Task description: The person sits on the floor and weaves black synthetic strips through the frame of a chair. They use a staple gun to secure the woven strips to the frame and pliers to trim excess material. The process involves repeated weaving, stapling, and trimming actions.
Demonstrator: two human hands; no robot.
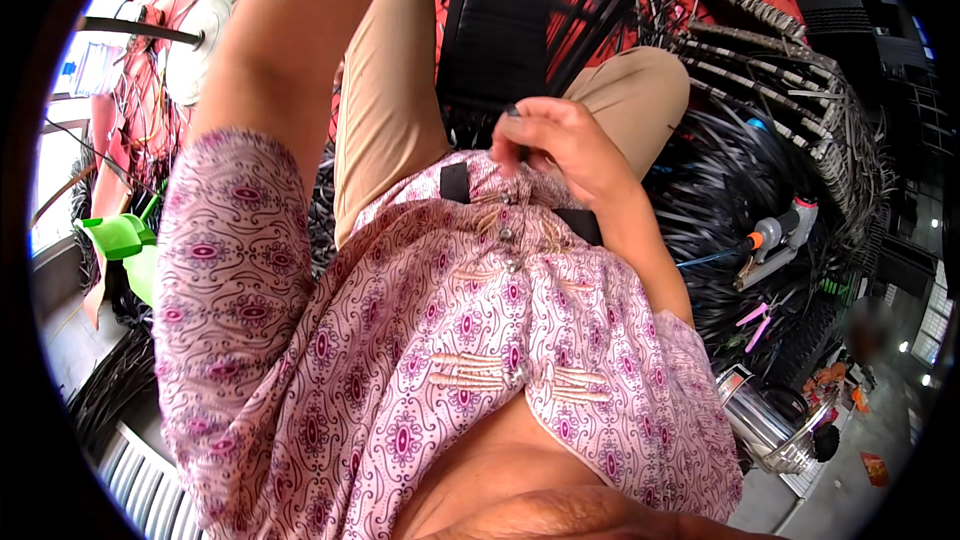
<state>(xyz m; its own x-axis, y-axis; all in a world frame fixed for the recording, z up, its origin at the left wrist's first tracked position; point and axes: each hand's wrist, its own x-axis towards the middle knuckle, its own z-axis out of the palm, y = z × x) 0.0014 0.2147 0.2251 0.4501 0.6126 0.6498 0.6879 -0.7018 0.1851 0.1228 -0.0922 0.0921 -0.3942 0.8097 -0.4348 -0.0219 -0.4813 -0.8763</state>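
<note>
Pinching: the right hand (560, 145) has its fingertips closed on the front edge of the pink patterned tunic (450, 340), just above the black strap (455, 182) that crosses the chest.
Left hand: out of sight; only the upper arm (270, 50) rises past the top of the view, so I cannot tell whether it is open or closed.
Doing it well: by my judgement, a light grip close to the strap, with the cloth drawn flat rather than bunched, keeps the tunic from riding up under the strap.
Tunic: pale pink with dark purple scroll and oval motifs, short sleeves, embroidered beige bars beside a row of small buttons down the front; it lies loosely over the torso, below the strap.
Beyond the strap: beige trousers (385, 110) on bent knees, then a black metal frame (510, 20).
Right of the strap: heaps of black strips (730, 190), a power tool with an orange collar (775, 235), a metal pot (765, 420).
Left of the strap: a green plastic thing (120, 238).
</note>
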